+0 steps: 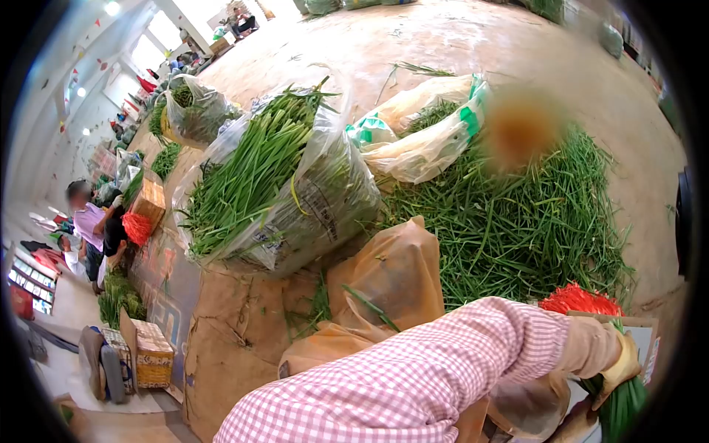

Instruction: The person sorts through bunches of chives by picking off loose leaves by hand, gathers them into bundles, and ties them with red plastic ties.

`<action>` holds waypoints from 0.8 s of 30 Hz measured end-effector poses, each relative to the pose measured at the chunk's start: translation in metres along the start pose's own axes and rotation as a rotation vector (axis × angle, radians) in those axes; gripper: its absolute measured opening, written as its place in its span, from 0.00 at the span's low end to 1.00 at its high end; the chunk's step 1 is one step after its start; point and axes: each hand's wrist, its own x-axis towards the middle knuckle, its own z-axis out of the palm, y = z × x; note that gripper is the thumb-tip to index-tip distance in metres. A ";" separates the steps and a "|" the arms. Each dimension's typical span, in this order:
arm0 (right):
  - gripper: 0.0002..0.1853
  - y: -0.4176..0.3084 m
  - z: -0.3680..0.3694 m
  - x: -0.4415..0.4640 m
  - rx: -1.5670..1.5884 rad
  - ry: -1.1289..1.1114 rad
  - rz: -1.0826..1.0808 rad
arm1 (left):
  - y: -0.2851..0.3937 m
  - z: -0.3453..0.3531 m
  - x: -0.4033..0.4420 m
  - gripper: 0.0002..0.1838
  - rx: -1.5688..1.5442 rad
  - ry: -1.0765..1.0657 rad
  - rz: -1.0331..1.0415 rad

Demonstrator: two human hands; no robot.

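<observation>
Head view: clear bag [325,214] of green leaves [255,166], left fingers [617,380] clamped on green stalks [625,410]

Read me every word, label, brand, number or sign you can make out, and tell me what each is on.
No text is clear enough to quote.
Clear plastic bag: dark print, creased and blurred.
Floor sheet: large pale markings, unclear.
Box at lower right: marks too small.

Loose greens [517,229] lie right of the bag of stalks [325,214] (cardboard [225,332] lies before it).
</observation>
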 end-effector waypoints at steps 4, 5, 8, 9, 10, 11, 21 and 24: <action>0.12 -0.002 0.010 -0.009 0.008 -0.027 0.008 | -0.012 0.040 -0.004 0.37 0.219 -0.004 -0.014; 0.12 -0.001 0.008 -0.012 0.006 -0.031 0.013 | -0.015 0.053 -0.008 0.33 0.270 0.081 0.014; 0.12 -0.003 0.002 -0.022 -0.011 -0.020 0.010 | -0.023 0.084 -0.017 0.24 0.602 0.302 0.127; 0.12 -0.002 -0.001 -0.024 -0.016 -0.020 -0.001 | -0.020 0.081 -0.020 0.24 0.606 0.308 0.116; 0.12 -0.002 -0.004 -0.024 -0.020 -0.012 -0.019 | -0.016 0.080 -0.022 0.23 0.743 0.441 0.190; 0.12 0.000 -0.013 -0.022 -0.028 -0.009 -0.037 | -0.009 0.081 -0.025 0.22 0.873 0.567 0.275; 0.15 0.004 -0.014 0.024 0.025 0.034 -0.064 | -0.012 0.100 0.018 0.25 0.622 0.359 -0.140; 0.17 0.007 -0.010 -0.001 0.023 -0.021 -0.027 | -0.022 0.103 0.020 0.21 0.505 0.329 -0.189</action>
